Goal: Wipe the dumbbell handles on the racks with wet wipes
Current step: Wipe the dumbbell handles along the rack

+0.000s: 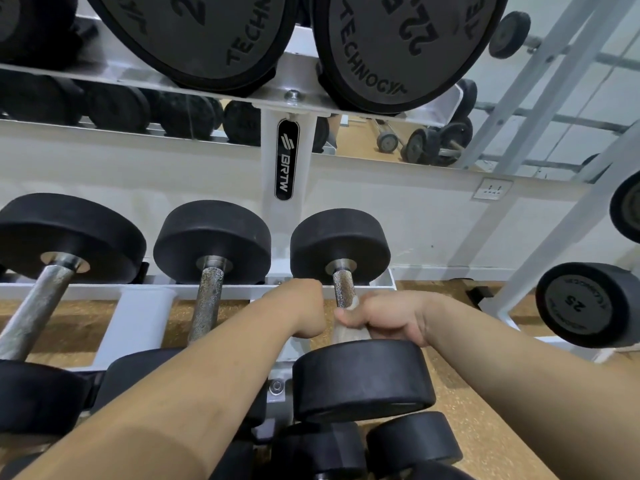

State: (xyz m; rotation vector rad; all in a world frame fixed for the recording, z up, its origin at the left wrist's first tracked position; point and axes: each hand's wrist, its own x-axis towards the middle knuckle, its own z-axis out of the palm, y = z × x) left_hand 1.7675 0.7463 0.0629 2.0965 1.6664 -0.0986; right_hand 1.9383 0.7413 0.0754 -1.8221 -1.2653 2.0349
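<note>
Three black dumbbells lie side by side on the middle shelf of a white rack [221, 292]. My right hand [384, 317] grips the knurled steel handle [343, 289] of the rightmost dumbbell [360, 379], with a pale wet wipe [349, 332] wrapped between palm and bar. My left hand [304, 308] is bent at the wrist just left of that handle; its fingers are hidden, so what it holds does not show. The middle handle [207, 303] and the left handle [38, 306] are bare.
Large black dumbbells [391, 46] fill the shelf overhead. More dumbbells [412, 441] sit on the shelf below. A second white rack [540, 258] with a dumbbell marked 25 [585, 303] stands at the right. Mirror and wall socket [491, 189] are behind; tan speckled floor underneath.
</note>
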